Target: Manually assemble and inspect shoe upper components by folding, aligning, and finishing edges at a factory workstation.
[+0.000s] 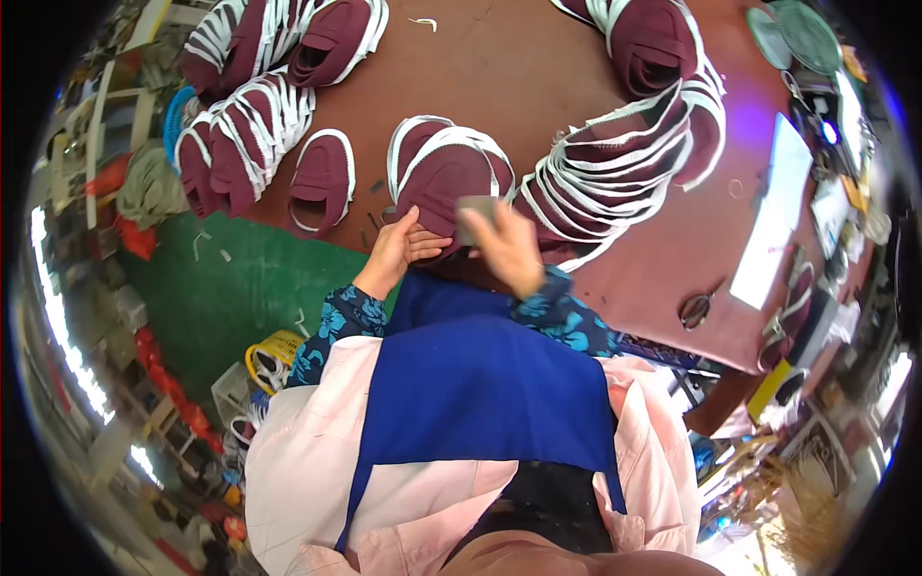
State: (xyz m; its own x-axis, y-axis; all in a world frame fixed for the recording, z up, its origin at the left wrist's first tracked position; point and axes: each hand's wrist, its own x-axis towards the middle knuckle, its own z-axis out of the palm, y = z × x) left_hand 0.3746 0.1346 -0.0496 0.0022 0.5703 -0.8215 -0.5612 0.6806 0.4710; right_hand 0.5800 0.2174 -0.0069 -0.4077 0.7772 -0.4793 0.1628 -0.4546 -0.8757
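A maroon shoe upper point(447, 185) with white edging lies right in front of me, overlapping another upper point(413, 142) behind it. My left hand point(394, 252) rests at its lower left edge, thumb up and fingers stretched across the maroon fabric. Over the right side of the same piece, my right hand point(509, 248) is closed on a small grey-brown block point(475, 217), slightly blurred. Whether the block touches the fabric I cannot tell. Close to my right hand, a fanned row of white-edged uppers point(605, 182) begins. A single upper point(322, 182) lies apart on the left.
More uppers stand in rows at the left point(245, 134) and far right point(658, 43) of the reddish-brown table point(490, 62). Scissors point(695, 309) and a white sheet point(771, 216) lie to the right. A small fan point(802, 36) stands beyond. A yellow basket point(276, 355) sits lower left.
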